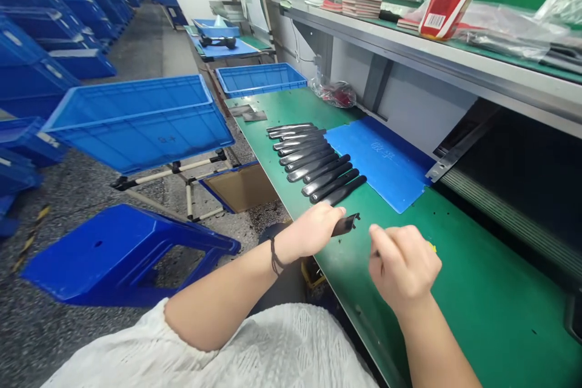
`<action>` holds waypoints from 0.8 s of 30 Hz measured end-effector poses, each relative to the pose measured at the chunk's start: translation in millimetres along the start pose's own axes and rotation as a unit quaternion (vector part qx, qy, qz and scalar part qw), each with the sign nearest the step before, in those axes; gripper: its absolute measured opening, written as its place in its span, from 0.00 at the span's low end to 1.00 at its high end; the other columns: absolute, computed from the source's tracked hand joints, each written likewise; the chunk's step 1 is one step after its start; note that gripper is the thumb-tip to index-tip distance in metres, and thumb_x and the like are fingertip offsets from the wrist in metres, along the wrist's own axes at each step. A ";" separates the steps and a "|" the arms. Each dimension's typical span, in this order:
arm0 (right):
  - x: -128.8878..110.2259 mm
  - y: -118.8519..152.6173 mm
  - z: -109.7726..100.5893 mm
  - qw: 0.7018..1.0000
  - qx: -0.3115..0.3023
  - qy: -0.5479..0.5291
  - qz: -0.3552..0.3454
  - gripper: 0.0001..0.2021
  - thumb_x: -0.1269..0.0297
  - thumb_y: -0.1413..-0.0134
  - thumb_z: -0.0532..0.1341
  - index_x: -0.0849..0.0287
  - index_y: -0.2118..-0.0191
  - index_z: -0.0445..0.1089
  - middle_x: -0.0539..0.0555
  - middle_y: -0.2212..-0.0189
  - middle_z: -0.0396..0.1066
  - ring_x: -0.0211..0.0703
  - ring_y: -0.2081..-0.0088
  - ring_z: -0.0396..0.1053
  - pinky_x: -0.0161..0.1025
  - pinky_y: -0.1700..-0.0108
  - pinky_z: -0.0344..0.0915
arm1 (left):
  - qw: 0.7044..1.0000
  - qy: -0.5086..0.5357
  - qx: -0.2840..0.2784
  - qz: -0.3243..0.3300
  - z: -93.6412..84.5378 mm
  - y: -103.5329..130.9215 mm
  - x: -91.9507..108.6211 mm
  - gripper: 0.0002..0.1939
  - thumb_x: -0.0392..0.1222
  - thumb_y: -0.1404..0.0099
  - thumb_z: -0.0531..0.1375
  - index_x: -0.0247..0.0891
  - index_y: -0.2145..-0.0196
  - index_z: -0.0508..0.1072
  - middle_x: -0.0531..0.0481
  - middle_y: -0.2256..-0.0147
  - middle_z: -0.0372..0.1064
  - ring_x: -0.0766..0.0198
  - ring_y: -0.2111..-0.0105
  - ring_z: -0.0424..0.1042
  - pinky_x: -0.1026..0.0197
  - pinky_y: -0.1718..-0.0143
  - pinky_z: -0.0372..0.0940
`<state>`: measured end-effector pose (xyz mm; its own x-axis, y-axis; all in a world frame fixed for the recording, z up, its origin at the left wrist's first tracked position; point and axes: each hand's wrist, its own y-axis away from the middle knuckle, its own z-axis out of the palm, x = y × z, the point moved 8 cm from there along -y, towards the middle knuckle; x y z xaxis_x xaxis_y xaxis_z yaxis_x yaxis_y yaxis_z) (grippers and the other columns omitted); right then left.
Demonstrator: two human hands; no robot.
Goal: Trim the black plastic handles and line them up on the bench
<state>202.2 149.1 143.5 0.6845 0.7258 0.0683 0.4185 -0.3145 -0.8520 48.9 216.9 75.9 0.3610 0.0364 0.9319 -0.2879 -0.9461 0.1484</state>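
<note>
My left hand [313, 228] is closed around a long black plastic part [346, 225], probably a handle-like piece; its notched end sticks out past my thumb. To the right, apart from that part, my right hand [406, 260] is curled with the fingers pressed together. A small yellow bit [431, 247] shows behind its knuckles, and whether my fingers grip it is hidden. Just beyond my left hand, several similar glossy black parts [313, 160] lie side by side in a slanting row on the green tabletop [473, 303].
A blue sheet [382, 160] lies behind the row. Overhead on the right runs a shelf [436, 51]. Left of the table are a blue crate [140, 124] on a pipe stand and a blue stool [118, 254]. Another blue crate [261, 79] stands at the far end.
</note>
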 end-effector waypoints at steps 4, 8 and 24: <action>31.3 -0.4 9.0 0.966 -0.073 -0.143 0.202 0.16 0.70 0.34 0.62 0.55 0.43 0.69 0.50 0.68 0.69 0.39 0.69 0.65 0.37 0.68 0.63 | 0.966 0.196 -0.162 -0.045 29.8 2.9 -5.7 0.19 0.43 0.33 0.48 0.43 0.82 0.51 0.57 0.86 0.42 0.68 0.83 0.42 0.60 0.77 0.45; 33.2 2.2 19.6 0.901 -0.119 -0.297 0.294 0.08 0.63 0.32 0.63 0.53 0.49 0.74 0.48 0.70 0.67 0.36 0.73 0.63 0.34 0.73 0.61 | 0.902 0.309 -0.281 -0.106 60.5 11.2 -10.5 0.22 0.48 0.33 0.50 0.43 0.83 0.50 0.58 0.88 0.39 0.70 0.84 0.39 0.61 0.77 0.44; 48.6 10.1 27.7 0.827 -0.079 -0.367 0.418 0.07 0.65 0.37 0.62 0.57 0.68 0.74 0.48 0.74 0.74 0.35 0.75 0.71 0.32 0.72 0.67 | 0.890 0.347 -0.292 -0.038 81.4 13.4 -3.4 0.33 0.72 0.28 0.47 0.37 0.65 0.68 0.57 0.84 0.60 0.71 0.87 0.52 0.63 0.79 0.61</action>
<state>223.2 198.1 123.9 0.2510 0.3723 -0.8935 0.0946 -0.9281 -0.3601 115.9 177.9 47.8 -0.1766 0.4752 0.8620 -0.7719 -0.6102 0.1782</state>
